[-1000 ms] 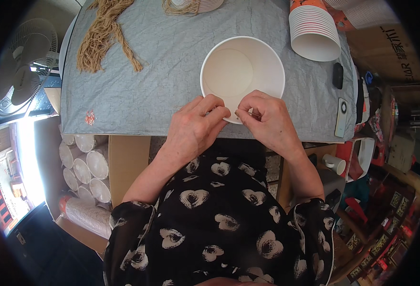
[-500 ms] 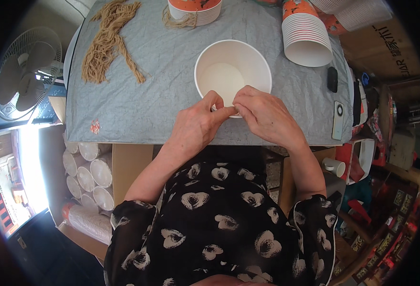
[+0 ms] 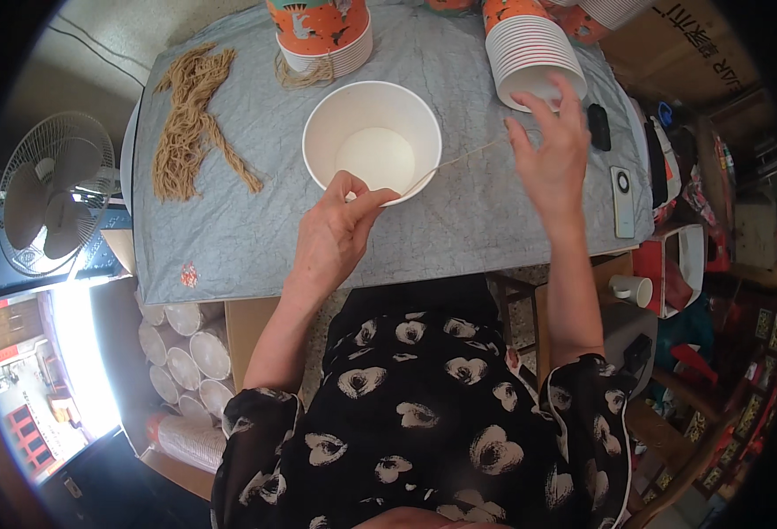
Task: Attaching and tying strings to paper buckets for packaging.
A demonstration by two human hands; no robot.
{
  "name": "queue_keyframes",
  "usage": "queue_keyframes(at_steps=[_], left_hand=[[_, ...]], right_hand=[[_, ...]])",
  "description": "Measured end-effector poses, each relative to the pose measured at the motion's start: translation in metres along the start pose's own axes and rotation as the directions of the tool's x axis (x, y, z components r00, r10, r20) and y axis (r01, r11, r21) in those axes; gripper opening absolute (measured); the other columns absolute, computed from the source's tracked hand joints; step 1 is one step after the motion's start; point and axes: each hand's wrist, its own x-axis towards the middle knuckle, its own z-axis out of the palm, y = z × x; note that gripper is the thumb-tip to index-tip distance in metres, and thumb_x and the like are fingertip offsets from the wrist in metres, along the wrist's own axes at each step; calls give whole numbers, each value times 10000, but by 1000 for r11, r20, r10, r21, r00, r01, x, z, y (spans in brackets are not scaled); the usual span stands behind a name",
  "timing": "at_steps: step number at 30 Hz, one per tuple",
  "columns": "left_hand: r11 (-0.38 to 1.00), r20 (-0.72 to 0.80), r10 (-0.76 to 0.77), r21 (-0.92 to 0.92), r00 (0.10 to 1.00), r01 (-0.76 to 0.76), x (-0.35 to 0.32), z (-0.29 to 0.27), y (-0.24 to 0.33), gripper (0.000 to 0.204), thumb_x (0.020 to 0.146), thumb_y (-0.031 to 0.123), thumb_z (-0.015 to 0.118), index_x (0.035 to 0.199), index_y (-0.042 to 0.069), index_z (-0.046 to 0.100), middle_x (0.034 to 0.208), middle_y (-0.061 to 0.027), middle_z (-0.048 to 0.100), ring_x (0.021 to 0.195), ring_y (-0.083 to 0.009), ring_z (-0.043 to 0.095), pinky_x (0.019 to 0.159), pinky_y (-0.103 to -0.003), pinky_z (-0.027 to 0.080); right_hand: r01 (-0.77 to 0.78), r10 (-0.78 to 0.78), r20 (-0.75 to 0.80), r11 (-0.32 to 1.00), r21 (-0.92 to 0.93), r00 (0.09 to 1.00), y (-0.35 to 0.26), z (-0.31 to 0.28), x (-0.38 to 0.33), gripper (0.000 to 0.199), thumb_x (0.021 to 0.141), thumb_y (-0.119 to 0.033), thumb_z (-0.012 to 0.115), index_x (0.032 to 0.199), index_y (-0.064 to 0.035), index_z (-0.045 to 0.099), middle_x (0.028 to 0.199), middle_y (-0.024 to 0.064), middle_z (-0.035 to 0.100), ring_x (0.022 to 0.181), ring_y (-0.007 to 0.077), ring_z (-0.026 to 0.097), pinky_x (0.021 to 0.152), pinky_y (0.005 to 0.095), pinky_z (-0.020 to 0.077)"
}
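Tan twine gathered in a loose, frayed bundle (image 3: 190,123) lies at the left of the surface (image 3: 256,247), which wears a wrinkled grey cover; its spread strands could snag on one another if one were pulled out fast. Right of it, a nested stack of orange-printed paper tubs with white rims (image 3: 322,40) has a thin tan cord looped by its base, and a catch on that loop could drag the stack. Next, the left hand (image 3: 328,234) is closed in a pinch at the near rim of a round, open white paper tub (image 3: 375,150), which sits in front of the person; too hard a squeeze could crease the rim, too light a one could let the tub swing. From beside those fingertips a thin, light-brown cord (image 3: 470,154) runs rightward, and a sharp tug on it might tear the paper or tip the tub. The right hand (image 3: 554,159) is open, fingers spread; whether the cord touches its thumb I cannot tell, so the cord may slip loose. Its raised fingers overlap a white-rimmed tub stack (image 3: 534,53), mouth toward the person, that a wide sweep could roll. Farther right, a small black object (image 3: 598,128) and a pale phone (image 3: 622,203) near the edge could be nudged off.
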Motion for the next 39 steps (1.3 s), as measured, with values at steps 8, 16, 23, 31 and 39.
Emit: queue_keyframes(at_steps=[8, 16, 23, 31, 39], left_hand=[[1000, -41, -5, 26, 999, 6, 3, 8, 2, 223, 918, 77, 683, 1092, 194, 760, 922, -80, 594, 757, -303, 671, 652, -417, 534], [996, -28, -92, -10, 995, 91, 2, 4, 3, 234, 910, 80, 696, 1115, 174, 758, 912, -92, 599, 750, -299, 668, 646, -416, 530], [999, -17, -9, 38, 1000, 9, 4, -3, -4, 227, 901, 72, 704, 1097, 170, 763, 903, -83, 612, 755, -294, 665, 643, -409, 522], [999, -29, -17, 27, 999, 18, 4, -4, -3, 224, 887, 73, 720, 1085, 168, 768, 905, -82, 620, 762, -294, 667, 656, -407, 524], [999, 1, 13, 31, 1000, -13, 2, -13, 5, 340, 899, -2, 689, 1212, 130, 716, 962, -99, 631, 732, -221, 658, 660, -349, 527]], right_hand=[[-330, 246, 260, 875, 354, 934, -14, 88, -98, 131, 826, -47, 790, 932, -4, 728, 880, 60, 704, 826, 153, 657, 770, 296, 519], [-313, 288, 135, 777, 546, 948, -19, 115, -101, 103, 845, -39, 766, 922, 8, 717, 879, 65, 702, 811, 126, 653, 759, 269, 521], [-475, 355, 323, 545, 691, 877, 0, 102, -115, 91, 923, 25, 669, 1013, 36, 655, 931, 47, 714, 871, 96, 663, 824, 252, 537], [-310, 251, 188, 839, 447, 950, 1, 85, -103, 180, 912, 4, 670, 1085, 49, 648, 863, 64, 697, 771, 116, 660, 700, 244, 524], [-220, 118, 329, 931, 292, 937, -1, 52, -82, 124, 897, 23, 646, 1012, 13, 691, 860, 97, 639, 720, 198, 643, 664, 315, 519]])
